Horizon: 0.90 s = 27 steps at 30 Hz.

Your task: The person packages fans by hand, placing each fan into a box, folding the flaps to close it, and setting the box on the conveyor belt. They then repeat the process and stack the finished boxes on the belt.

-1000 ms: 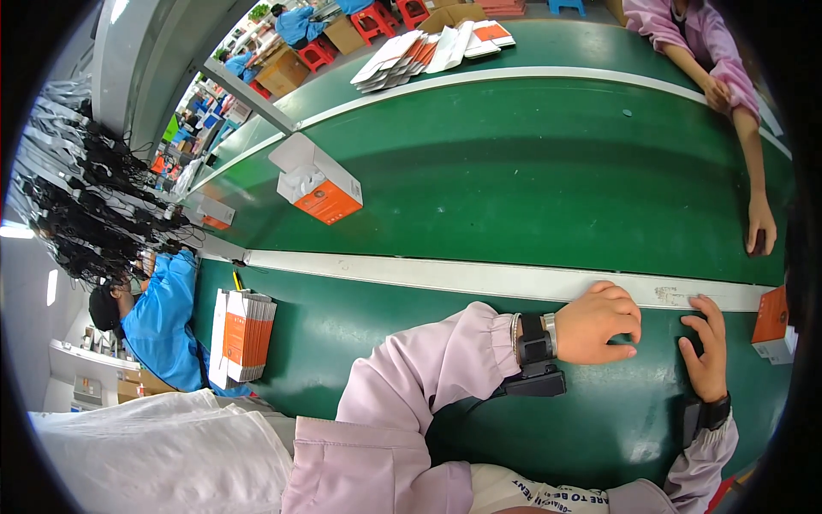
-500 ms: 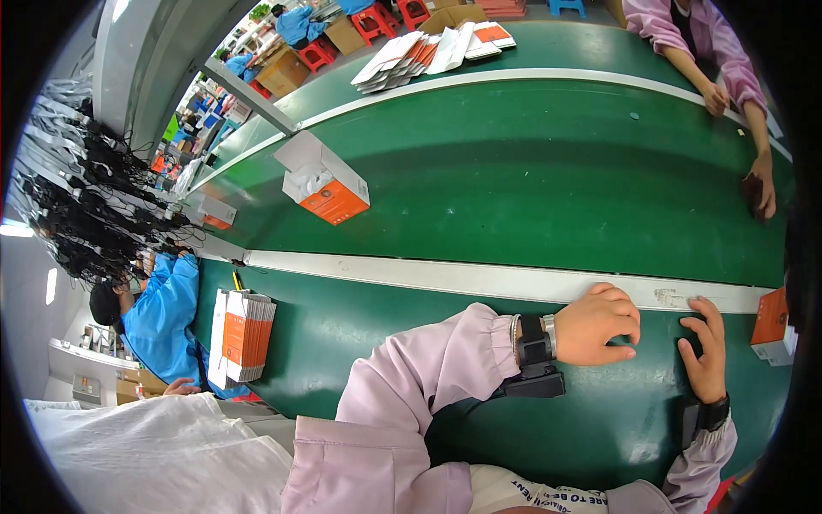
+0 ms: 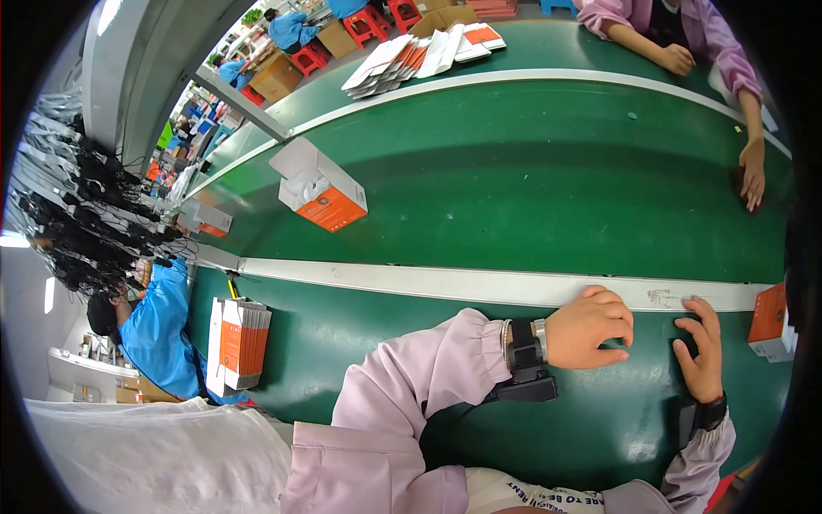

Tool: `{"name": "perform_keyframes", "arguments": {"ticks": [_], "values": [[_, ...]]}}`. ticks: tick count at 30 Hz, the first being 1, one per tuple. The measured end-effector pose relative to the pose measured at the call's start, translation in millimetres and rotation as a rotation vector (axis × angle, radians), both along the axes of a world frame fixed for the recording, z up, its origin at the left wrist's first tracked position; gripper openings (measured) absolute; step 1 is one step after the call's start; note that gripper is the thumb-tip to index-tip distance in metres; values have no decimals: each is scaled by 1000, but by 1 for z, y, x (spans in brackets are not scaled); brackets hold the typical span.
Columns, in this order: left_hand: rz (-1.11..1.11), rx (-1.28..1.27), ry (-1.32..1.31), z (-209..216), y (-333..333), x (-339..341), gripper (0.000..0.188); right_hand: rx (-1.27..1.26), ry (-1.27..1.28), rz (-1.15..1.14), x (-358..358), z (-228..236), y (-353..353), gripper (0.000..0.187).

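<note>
Tabletop (image 3: 330, 330), left hand (image 3: 589, 329), right hand (image 3: 702, 364) at edge rail (image 3: 479, 286)

left grip (image 3: 591, 328) 1 | right grip (image 3: 703, 358) 1 | open box (image 3: 332, 208) 1 | near carton stack (image 3: 242, 344) 1 | far carton stack (image 3: 385, 73) 1

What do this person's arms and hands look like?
Pale lilac sleeves with gathered cuffs cover both arms. At the wrist, the bare left hand has a black strap, black box and silver-coloured bands; the bare right hand has another black strap.
</note>
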<state>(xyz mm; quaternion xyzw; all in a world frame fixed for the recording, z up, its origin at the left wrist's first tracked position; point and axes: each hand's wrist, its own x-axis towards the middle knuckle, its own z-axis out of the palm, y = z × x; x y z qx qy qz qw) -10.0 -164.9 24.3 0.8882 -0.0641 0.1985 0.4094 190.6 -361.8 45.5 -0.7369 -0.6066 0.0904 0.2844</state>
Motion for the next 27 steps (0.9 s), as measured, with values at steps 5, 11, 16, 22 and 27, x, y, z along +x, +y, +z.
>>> {"name": "perform_keyframes", "arguments": {"ticks": [5, 11, 16, 22, 27], "values": [[-4, 6, 2, -2, 6, -8, 14, 1, 17, -6, -9, -3, 4, 31], [-13, 5, 7, -2, 9, -11, 16, 12, 23, -21, -12, -2, 7, 29], [-15, 19, 40, 6, 12, -18, 27, 38, 14, -27, -19, 1, 10, 29], [414, 33, -396, 27, 40, -34, 53, 41, 27, -18, -31, 7, 11, 26], [1188, -169, -734, 33, 123, -107, 61, 35, 16, -17, -35, 3, 12, 24]]}}
